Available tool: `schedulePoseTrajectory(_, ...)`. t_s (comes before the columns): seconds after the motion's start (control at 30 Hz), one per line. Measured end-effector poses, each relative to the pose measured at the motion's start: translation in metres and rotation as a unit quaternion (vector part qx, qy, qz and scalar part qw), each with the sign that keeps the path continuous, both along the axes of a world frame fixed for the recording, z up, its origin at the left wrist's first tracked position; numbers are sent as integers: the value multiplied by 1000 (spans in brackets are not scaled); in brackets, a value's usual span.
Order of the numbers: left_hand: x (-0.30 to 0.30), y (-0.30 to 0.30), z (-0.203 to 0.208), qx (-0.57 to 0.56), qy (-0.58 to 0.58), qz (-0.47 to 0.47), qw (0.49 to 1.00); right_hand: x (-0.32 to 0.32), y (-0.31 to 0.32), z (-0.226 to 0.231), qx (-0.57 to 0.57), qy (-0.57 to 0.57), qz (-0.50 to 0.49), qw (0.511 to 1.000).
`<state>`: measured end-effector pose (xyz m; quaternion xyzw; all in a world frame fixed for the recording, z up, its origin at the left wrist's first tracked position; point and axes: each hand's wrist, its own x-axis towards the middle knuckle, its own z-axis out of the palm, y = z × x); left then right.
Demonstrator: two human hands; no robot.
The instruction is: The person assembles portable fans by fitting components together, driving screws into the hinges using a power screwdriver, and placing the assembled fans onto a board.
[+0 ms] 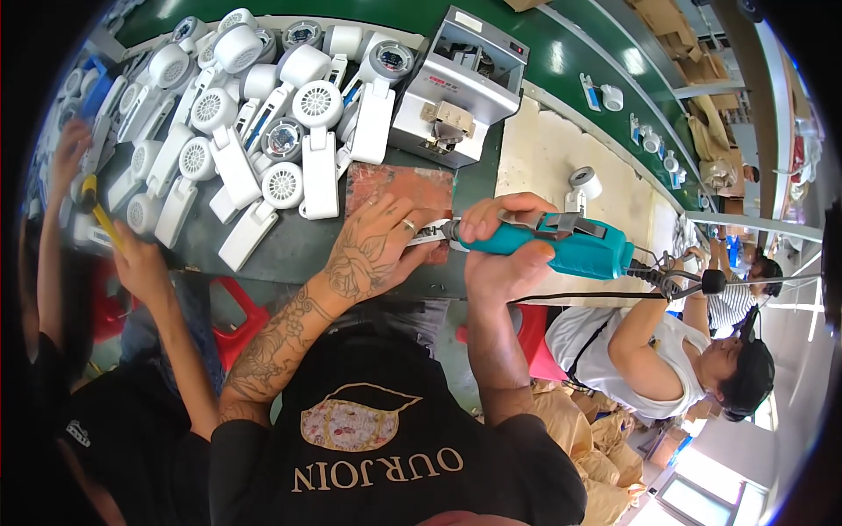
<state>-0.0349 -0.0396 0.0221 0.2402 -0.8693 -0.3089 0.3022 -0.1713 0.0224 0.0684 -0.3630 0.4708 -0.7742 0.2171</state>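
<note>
My left hand (368,250), with a ring on one finger, presses a small white plastic part (428,233) down over a worn red-brown pad (368,181). Most of that part is hidden under the fingers. Wrapped in my right hand (500,263) is a teal electric screwdriver (596,250), lying nearly level. Its dark tip (450,230) meets the white part between my two hands. A cable trails from the tool's rear end toward the right.
White handheld fans (317,180) lie heaped at the back left. A grey screw feeder (456,92) stands behind the pad. One fan (583,184) rests on the pale board (535,149). A co-worker's hand (145,267) holds a yellow-handled tool at left; another person (645,351) sits right.
</note>
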Motion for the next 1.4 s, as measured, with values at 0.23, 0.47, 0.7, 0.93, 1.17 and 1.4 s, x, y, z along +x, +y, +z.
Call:
schedulePoseTrajectory(0.23,0,-1,-2,8,9,5,1000,0,-4,0,-4,35,14,999)
schedulePoseTrajectory(0.47,0,-8,-7,33,37,-40,998,-4,-6,-1,3,43,29,999)
schedulePoseTrajectory(0.7,-1,-8,-4,59,14,-48,997,-6,-5,0,-3,42,45,998)
schedulePoseTrajectory(0.93,0,-7,-6,73,47,-49,995,-6,-3,1,4,38,47,998)
schedulePoseTrajectory(1.17,0,-8,-7,53,50,-42,996,-8,-3,-1,-4,42,53,998)
schedulePoseTrajectory(1.4,-3,-6,4,51,20,-30,998,-15,0,-10,-60,-30,122,990)
